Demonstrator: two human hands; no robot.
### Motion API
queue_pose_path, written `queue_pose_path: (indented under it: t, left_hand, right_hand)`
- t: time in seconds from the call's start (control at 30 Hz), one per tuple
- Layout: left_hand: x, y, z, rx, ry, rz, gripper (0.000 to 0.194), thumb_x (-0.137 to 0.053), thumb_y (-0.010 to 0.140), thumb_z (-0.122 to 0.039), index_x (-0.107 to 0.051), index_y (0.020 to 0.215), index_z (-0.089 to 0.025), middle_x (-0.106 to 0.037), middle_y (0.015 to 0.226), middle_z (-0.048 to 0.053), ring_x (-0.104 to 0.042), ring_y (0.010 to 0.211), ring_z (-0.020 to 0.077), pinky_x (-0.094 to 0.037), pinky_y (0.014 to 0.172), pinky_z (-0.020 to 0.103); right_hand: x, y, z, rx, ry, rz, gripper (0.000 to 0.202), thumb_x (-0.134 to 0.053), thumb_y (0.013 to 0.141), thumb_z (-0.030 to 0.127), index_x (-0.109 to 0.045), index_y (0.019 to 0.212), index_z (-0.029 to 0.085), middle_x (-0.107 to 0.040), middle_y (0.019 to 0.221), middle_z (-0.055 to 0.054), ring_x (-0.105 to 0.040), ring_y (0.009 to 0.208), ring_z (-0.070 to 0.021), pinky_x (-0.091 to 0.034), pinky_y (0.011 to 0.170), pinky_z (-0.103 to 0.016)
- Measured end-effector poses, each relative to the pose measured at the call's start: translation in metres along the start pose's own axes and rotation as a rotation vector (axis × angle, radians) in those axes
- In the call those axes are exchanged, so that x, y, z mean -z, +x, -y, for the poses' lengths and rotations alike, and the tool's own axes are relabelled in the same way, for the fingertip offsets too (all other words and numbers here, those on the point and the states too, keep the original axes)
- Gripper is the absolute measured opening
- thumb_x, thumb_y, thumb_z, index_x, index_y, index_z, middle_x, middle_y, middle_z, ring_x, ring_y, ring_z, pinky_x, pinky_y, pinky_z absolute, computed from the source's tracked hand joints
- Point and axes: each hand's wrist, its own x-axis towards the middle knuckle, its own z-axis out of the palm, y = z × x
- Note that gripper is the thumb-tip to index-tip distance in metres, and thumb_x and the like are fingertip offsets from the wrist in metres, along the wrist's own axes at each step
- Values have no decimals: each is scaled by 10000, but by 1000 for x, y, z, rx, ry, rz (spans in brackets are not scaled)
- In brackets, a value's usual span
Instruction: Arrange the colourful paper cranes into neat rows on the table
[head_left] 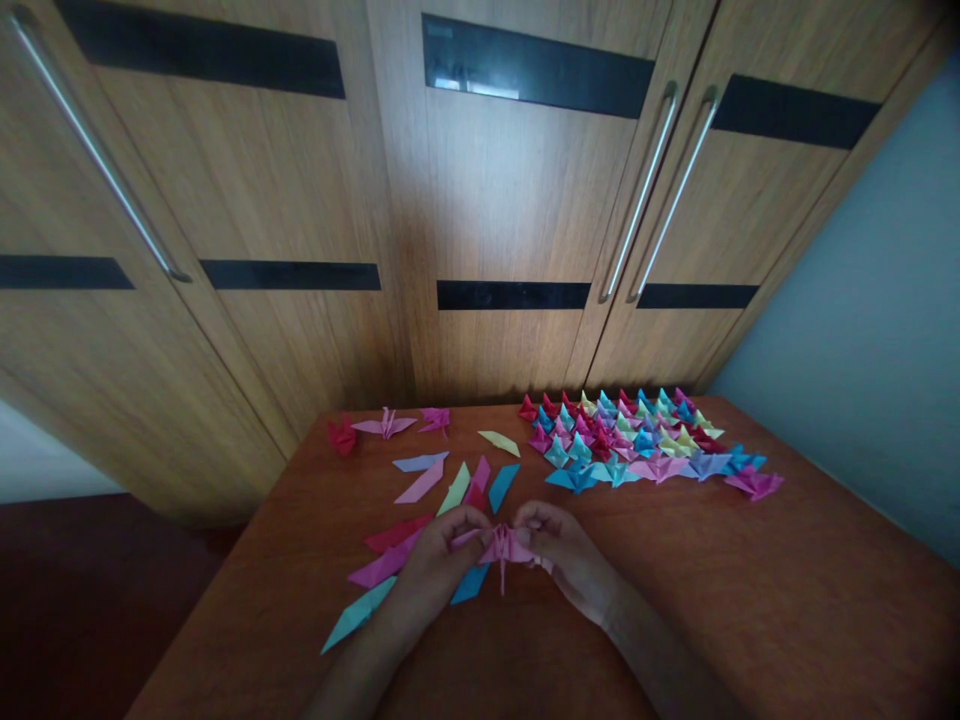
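Note:
A pink paper crane (502,547) is held between my two hands over the near middle of the table, its wings spread sideways and a thin point hanging down. My left hand (444,560) pinches its left wing between thumb and fingers. The right wing is pinched by my right hand (566,555). Under and beside my left hand lie folded paper strips: a mint one (358,612), a magenta one (382,566), a red one (396,534) and a blue one (470,584). Another blue strip (503,487) lies just beyond my hands.
Rows of colourful folded cranes (615,438) fill the back right of the brown table (675,600). At the back left are a red folded piece (342,435), a pink crane (385,424) and a darker pink one (435,420). Wooden cabinet doors (510,200) rise behind.

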Motion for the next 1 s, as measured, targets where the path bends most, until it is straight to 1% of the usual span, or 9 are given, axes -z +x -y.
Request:
queue_pose_path:
  t: [0.17, 0.3, 0.43, 0.57, 0.7, 0.8, 0.93, 1.0]
  left_hand:
    - [1, 3, 7, -49, 116, 24, 114, -571, 755, -271, -596, 724, -164, -545, 685, -22, -499, 678, 147, -356, 621, 228]
    - [2, 4, 10, -50, 76, 69, 101, -583, 740, -264, -595, 733, -164, -561, 704, -13, -524, 698, 156, -378, 633, 235]
    - [1, 3, 6, -18, 45, 74, 116, -598, 739, -278, -603, 746, -163, -572, 722, -4, -540, 721, 165, -397, 662, 251]
    - [0, 1, 2, -13, 45, 70, 152, -599, 758, -313, -601, 744, -162, -565, 708, -8, -518, 702, 154, -381, 654, 247]
    - [1, 2, 5, -14, 36, 49, 188, -617, 746, -345, -587, 722, -161, -537, 670, -22, -476, 655, 135, -340, 615, 229]
    - [1, 3, 8, 19, 14, 38, 204, -625, 732, -365, -581, 721, -166, -521, 654, -25, -460, 641, 135, -324, 599, 228]
    - [0, 1, 7, 29, -56, 20, 183, -626, 729, -347, -577, 731, -171, -524, 671, -25, -466, 655, 136, -326, 607, 226]
    - [0, 0, 5, 21, -77, 11, 165, -632, 719, -326, -576, 729, -171, -526, 679, -27, -471, 664, 137, -332, 617, 225]
  right_hand:
    - [-2, 0, 3, 28, -148, -22, 217, -731, 728, 343, -625, 774, 159, -581, 705, 4, -506, 632, -104, -368, 560, -203]
    - [-2, 0, 2, 38, -183, 2, 220, -725, 731, 351, -616, 753, 160, -579, 701, 4, -504, 638, -110, -363, 562, -210]
    - [-1, 0, 2, 45, -169, 20, 233, -730, 723, 355, -607, 718, 156, -562, 683, 8, -484, 630, -108, -356, 572, -216]
    - [-2, -1, 4, 42, -111, 13, 248, -764, 685, 336, -587, 708, 164, -536, 652, 30, -459, 603, -97, -338, 573, -213]
    - [-2, -2, 4, 53, -93, -8, 265, -786, 652, 330, -583, 696, 166, -525, 649, 33, -441, 603, -96, -326, 573, -211]
    - [-3, -2, 4, 48, -61, -2, 260, -786, 649, 317, -576, 690, 169, -510, 650, 34, -425, 597, -95, -321, 565, -211]
    - [-6, -2, 6, 55, -5, -14, 307, -783, 656, 313, -505, 654, 181, -485, 653, 45, -407, 580, -86, -312, 538, -202]
    - [-7, -2, 6, 49, -4, -25, 322, -787, 654, 325, -498, 667, 185, -493, 670, 46, -413, 576, -83, -314, 528, -198]
